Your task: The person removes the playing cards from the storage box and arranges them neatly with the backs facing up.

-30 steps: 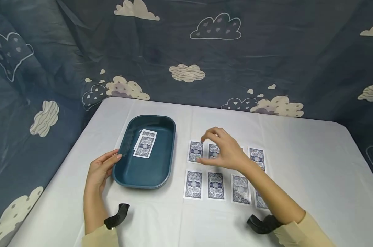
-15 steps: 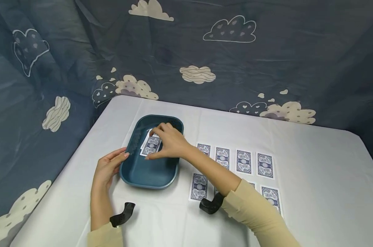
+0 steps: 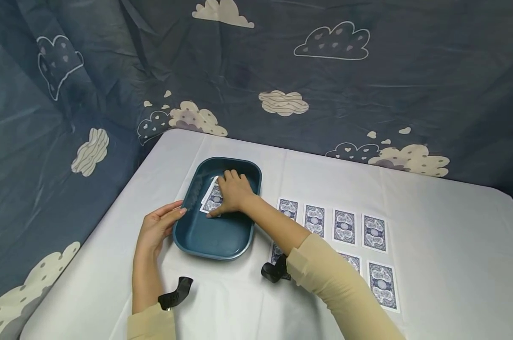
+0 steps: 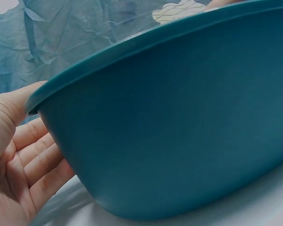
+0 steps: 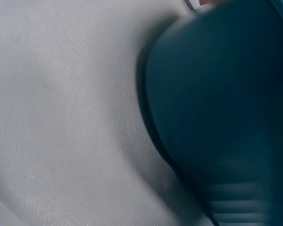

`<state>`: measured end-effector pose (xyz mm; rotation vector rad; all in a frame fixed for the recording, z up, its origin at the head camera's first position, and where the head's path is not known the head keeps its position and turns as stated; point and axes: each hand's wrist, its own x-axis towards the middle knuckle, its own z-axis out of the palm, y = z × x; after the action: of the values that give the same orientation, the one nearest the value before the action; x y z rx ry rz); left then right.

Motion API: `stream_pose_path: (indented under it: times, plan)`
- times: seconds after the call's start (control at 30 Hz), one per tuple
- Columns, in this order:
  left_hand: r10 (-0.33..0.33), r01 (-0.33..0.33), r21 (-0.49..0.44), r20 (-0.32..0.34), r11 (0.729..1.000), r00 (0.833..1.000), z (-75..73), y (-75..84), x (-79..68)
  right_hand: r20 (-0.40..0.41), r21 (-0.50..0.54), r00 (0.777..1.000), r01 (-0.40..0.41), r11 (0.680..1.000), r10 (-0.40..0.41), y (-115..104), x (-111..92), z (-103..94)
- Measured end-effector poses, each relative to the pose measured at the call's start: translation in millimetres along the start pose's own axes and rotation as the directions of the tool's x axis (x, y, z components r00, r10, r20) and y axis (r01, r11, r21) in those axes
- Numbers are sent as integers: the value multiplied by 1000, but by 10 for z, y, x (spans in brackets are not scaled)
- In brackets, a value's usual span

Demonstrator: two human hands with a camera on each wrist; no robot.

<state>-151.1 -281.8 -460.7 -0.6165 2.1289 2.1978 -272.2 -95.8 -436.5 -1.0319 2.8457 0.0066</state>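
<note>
A dark teal tray point(image 3: 214, 244) stands on the white-covered table. Inside it lie overlapping playing cards point(image 3: 213, 197), patterned backs up. My left hand point(image 3: 159, 226) holds the tray's left side, thumb at the rim; in the left wrist view its fingers point(image 4: 43, 162) lie against the outer wall beneath the rim. Reaching over the tray's right side, my right hand point(image 3: 236, 192) is low over the cards, fingers spread toward their far end and thumb at their near edge. It partly covers the cards. The right wrist view shows mostly the tray's outer wall point(image 5: 212, 94).
Right of the tray, face-down cards lie in two rows, among them a far-row card point(image 3: 344, 226) and a near-row card point(image 3: 382, 285). My right forearm passes over part of them. A dark cloud-print cloth point(image 3: 256, 61) hangs behind the table point(image 3: 443, 255).
My right hand has moved left from above the laid-out cards into the tray and down onto the cards there. The left hand stays at the rim. The head view has shifted slightly.
</note>
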Motion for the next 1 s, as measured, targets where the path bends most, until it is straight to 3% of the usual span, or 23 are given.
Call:
stream_pose_path:
  times: [0.33,0.57,0.8,1.0]
  plan:
    - [-7,7,1,-22,1000,1000,38,29,6,35,114,999,27,993,-31,60,-17,-22]
    - [-13,13,1,-11,1000,1000,39,21,-6,-94,147,992,98,984,-85,99,-129,-92]
    - [-16,16,14,0,1000,1000,51,27,-27,-220,177,973,107,978,-67,368,-437,-397]
    - [-30,30,14,-6,999,1000,60,38,-48,-279,202,960,45,978,14,782,-895,-590]
